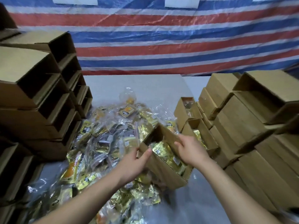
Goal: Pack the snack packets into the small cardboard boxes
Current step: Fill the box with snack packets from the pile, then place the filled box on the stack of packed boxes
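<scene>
**Cardboard box tilted over the heap, gold packets near the lip**

Cardboard in both hands now: the left hand [137, 160] grips the near-left corner of the small box [163, 165], thumb curled over the rim, while the right hand [190, 151] clamps the far long wall, fingers hooked over the edge. Between the two hands sit the gold snack packets [165, 152], already inside and glinting up through the open top. The box leans, one end higher than the other, and it looks to be held above the loose packet pile [103, 143] that spreads left of and below the left hand on the grey table [145, 88].

Here's the danger, as I read it: nothing closes that top, so more tilt could let the slippery foil slide out over the low end. A hard squeeze from either hand may buckle the thin wall. Just beyond the right hand stand two open filled boxes [194, 126], and behind them a stack of boxes [242, 126]; a careless swing that way could knock them. Left of the left hand, the empty box stack [40, 94] stands well apart and looks safe
</scene>
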`<state>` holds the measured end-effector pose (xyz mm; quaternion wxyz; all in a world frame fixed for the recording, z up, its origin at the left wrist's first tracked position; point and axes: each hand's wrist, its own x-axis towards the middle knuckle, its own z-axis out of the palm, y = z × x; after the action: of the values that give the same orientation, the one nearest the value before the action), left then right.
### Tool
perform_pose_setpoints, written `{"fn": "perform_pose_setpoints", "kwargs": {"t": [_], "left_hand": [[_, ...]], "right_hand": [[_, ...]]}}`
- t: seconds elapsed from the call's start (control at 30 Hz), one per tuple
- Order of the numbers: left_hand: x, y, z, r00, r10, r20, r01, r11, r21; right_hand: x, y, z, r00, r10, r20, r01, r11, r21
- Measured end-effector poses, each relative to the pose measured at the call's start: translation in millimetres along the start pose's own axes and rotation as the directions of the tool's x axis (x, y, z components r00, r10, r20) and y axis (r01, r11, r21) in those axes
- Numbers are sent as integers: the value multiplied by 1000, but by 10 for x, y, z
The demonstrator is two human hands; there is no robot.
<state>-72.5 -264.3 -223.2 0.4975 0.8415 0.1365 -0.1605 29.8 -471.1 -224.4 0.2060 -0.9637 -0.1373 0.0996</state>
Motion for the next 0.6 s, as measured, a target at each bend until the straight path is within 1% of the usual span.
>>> {"fn": "perform_pose_setpoints", "kwargs": {"t": [0.07, 0.13, 0.27, 0.47, 0.6], "left_hand": [[159, 110, 208, 996, -59, 70, 54, 996, 69], [293, 219, 402, 978, -127, 168, 110, 988, 107], [490, 415, 783, 911, -212, 355, 204, 977, 60], [717, 567, 1469, 859, -284, 427, 216, 956, 200], [856, 629, 1865, 843, -286, 455, 191, 951, 243]], "right_hand": [[-51, 194, -27, 996, 69, -48, -69, 998, -5], [-109, 395, -24, 984, 152, -88, -153, 988, -6], [-237, 784, 67, 950, 295, -106, -295, 955, 20], [-470, 1297, 251, 887, 456, -74, -457, 889, 10], [-599, 1612, 293, 839, 539, -65, -539, 842, 27]]}}
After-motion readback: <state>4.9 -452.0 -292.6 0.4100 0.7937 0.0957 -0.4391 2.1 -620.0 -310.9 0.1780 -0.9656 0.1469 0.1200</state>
